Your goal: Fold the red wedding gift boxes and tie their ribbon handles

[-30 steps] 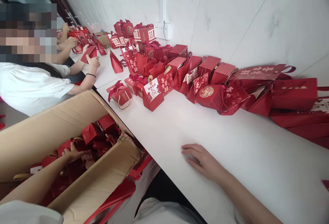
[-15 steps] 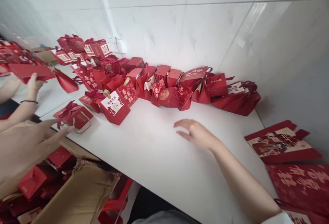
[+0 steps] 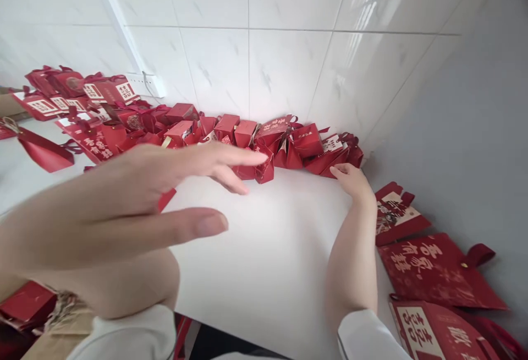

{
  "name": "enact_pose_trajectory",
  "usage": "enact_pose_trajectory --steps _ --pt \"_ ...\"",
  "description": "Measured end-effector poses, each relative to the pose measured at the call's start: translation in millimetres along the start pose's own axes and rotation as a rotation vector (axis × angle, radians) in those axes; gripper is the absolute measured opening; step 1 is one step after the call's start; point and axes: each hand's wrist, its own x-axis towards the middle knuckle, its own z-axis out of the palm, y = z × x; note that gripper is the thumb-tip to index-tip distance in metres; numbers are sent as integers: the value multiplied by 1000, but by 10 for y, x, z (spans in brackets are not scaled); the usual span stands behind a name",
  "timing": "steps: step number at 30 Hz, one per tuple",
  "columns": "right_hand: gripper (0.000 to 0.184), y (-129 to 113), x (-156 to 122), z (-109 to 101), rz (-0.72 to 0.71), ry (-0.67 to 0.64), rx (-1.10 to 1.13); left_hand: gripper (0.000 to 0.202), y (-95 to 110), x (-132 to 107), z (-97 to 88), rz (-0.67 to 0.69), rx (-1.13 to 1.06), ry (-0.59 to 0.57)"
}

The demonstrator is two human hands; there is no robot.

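Note:
My left hand (image 3: 136, 200) is raised close to the camera, fingers stretched out and apart, holding nothing. It hides part of the row of small red gift boxes (image 3: 243, 131) lined along the tiled wall. My right hand (image 3: 350, 179) reaches across the white table (image 3: 272, 250) to the right end of that row, its fingertips at the flat red bags (image 3: 334, 153) there. Its fingers are partly curled and I see nothing held in them.
Flat red paper bags with gold characters (image 3: 433, 269) lie at the right, by the grey side wall. More red boxes (image 3: 74, 87) and a socket (image 3: 152, 85) are at the far left. A cardboard carton's edge (image 3: 53, 321) shows at bottom left.
The view has swung right. My left hand has come out of the carton and risen in front of the camera. My right hand has moved from the table's middle to the row's right end.

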Motion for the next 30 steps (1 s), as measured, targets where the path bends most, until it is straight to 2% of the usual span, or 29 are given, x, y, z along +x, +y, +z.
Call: enact_pose_trajectory --steps 2,3,6,8,12,18,22,26,30 --pt "36 138 160 32 27 147 25 60 211 238 218 143 37 -217" --pt "37 201 239 50 27 244 30 59 270 309 345 165 43 -300" --pt "41 359 444 111 -38 500 46 58 299 402 670 216 32 -416" --pt "44 432 545 162 -67 555 60 58 268 440 789 255 1 -449" --pt "47 538 708 277 -4 525 68 59 252 597 891 281 -18 -522" --pt "58 680 880 374 64 422 67 59 168 840 1014 221 34 -502" --pt "61 602 831 366 92 456 80 60 42 878 1031 157 86 -428" --pt "49 391 745 232 2 570 112 60 -10 899 1041 138 109 -409" --pt "46 156 631 -31 -87 631 139 60 3 896 1074 151 106 -404"
